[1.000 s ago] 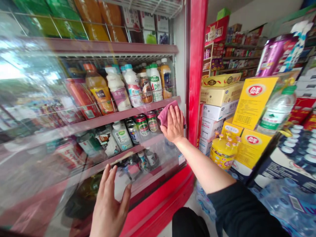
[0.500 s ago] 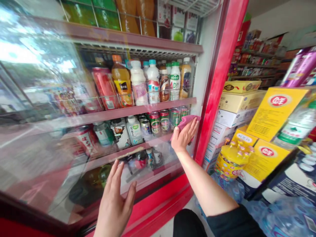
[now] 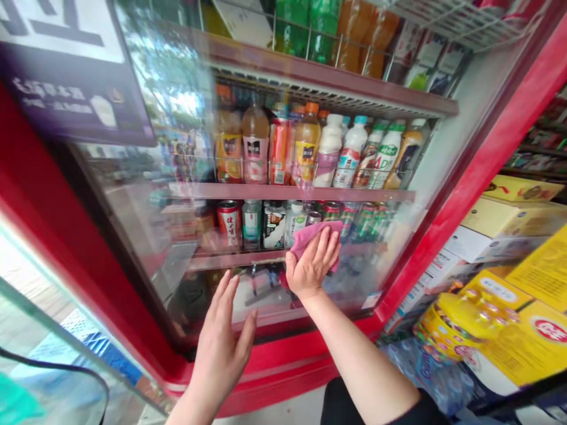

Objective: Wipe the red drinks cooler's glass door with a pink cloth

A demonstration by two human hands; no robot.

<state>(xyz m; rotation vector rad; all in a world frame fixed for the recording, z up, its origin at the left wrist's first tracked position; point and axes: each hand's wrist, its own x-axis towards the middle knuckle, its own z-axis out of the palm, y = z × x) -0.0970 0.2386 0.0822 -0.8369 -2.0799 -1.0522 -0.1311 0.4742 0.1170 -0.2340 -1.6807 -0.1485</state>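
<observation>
A pink cloth (image 3: 305, 235) lies pressed flat against the glass door (image 3: 354, 295) of a red-framed drinks fridge. My right hand (image 3: 312, 260) is spread over it, palm to the glass, covering much of the cloth. To the lower left, my left hand (image 3: 225, 342) is raised with its fingers apart and nothing in it; whether it touches the door I cannot tell. Behind the glass, bottles (image 3: 305, 141) stand in a row on the middle shelf, with cans (image 3: 229, 224) and more bottles on the shelf below.
The fridge's red frame (image 3: 469, 189) runs down the right side. Stacked cartons (image 3: 491, 236), a yellow tub (image 3: 460, 324) and shrink-wrapped water bottles (image 3: 447, 372) stand right of it. A purple sign (image 3: 84, 100) hangs at upper left; a blue crate (image 3: 95, 348) is at lower left.
My right hand has slid the cloth leftward across the glass, away from the right frame. The view has turned left, bringing in the left frame and sign. My left hand stays raised and open.
</observation>
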